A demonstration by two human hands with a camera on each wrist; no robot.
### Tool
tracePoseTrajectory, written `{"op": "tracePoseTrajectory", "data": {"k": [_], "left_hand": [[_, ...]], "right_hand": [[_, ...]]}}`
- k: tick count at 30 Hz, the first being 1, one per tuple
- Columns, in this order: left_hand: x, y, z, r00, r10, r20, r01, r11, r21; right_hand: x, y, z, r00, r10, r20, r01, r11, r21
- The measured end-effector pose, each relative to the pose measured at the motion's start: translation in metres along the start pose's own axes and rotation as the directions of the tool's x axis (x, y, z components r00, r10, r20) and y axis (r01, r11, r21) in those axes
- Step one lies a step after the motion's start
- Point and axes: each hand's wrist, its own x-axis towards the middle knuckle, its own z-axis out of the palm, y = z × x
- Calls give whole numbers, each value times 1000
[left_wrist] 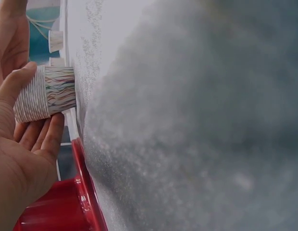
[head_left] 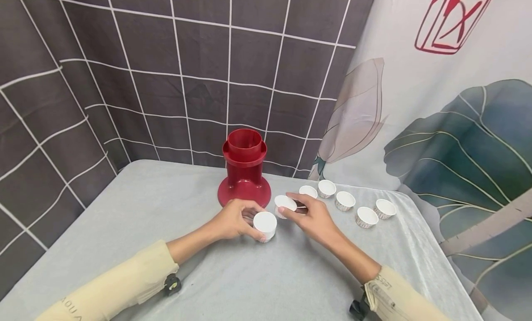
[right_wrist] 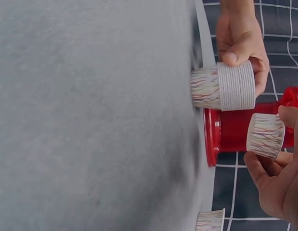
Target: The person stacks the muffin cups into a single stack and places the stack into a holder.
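My left hand [head_left: 232, 221] holds a stack of paper baking cups [head_left: 265, 224] upright on the table, thumb on one side and fingers on the other. In the right wrist view the nested rims of the stack [right_wrist: 237, 86] show as close ridges above a streaked, coloured-line wall. My right hand [head_left: 317, 219] pinches a single paper baking cup [head_left: 285, 205] between thumb and fingers, just right of the stack. That cup [right_wrist: 265, 135] is raised off the table and slightly tilted in the right wrist view.
Behind the hands a red cylindrical holder [head_left: 245, 175] with a wide round base stands on the grey cloth-covered table [head_left: 166, 205]. Several loose paper cups, among them one cup [head_left: 367, 217] at the front, stand to the right. A dark checked curtain [head_left: 199, 90] hangs behind.
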Motion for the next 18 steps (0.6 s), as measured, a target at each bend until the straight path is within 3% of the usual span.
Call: {"op": "tracePoseTrajectory", "data": {"k": [18], "left_hand": [[2, -1, -1, 1000, 2, 11, -2, 1000, 11]], "right_hand": [[1, -17, 6, 997, -67, 42, 64, 996, 65]]}}
